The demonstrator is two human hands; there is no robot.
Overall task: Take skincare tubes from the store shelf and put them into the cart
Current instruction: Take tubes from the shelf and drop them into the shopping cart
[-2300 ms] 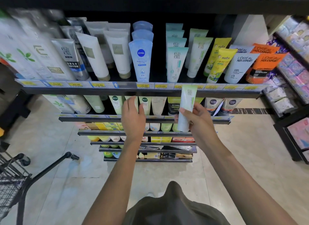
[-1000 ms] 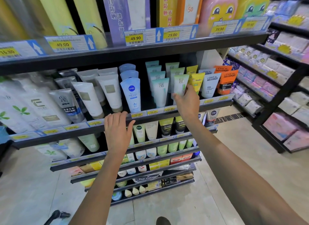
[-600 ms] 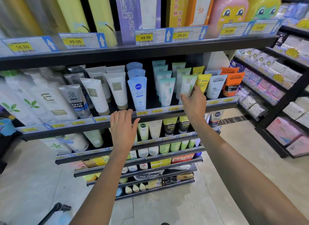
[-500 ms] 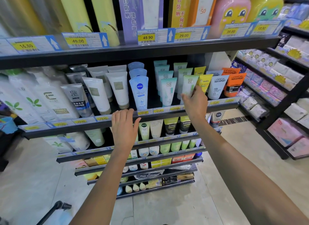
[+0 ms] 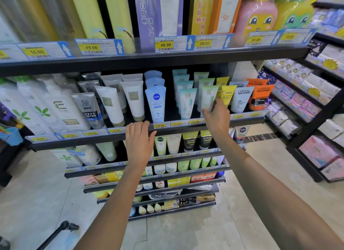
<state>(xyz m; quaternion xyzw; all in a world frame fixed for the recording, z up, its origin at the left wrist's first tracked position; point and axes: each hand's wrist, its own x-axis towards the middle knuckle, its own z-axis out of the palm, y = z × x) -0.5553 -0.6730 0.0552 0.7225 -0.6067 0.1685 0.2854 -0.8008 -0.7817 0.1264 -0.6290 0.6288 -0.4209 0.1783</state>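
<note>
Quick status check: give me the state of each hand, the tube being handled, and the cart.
Right hand: fingers pinching the green-white tube.
Green-white tube: upright in its shelf row, in the right hand's grip.
Left hand: open, fingers over the shelf edge.
Cart: only a dark handle shows.

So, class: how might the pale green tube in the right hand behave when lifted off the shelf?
The pale green tube stands on its cap, so it probably tips easily. Its glossy skin may slip. The right hand pinches it alone, so it seems light.
</note>
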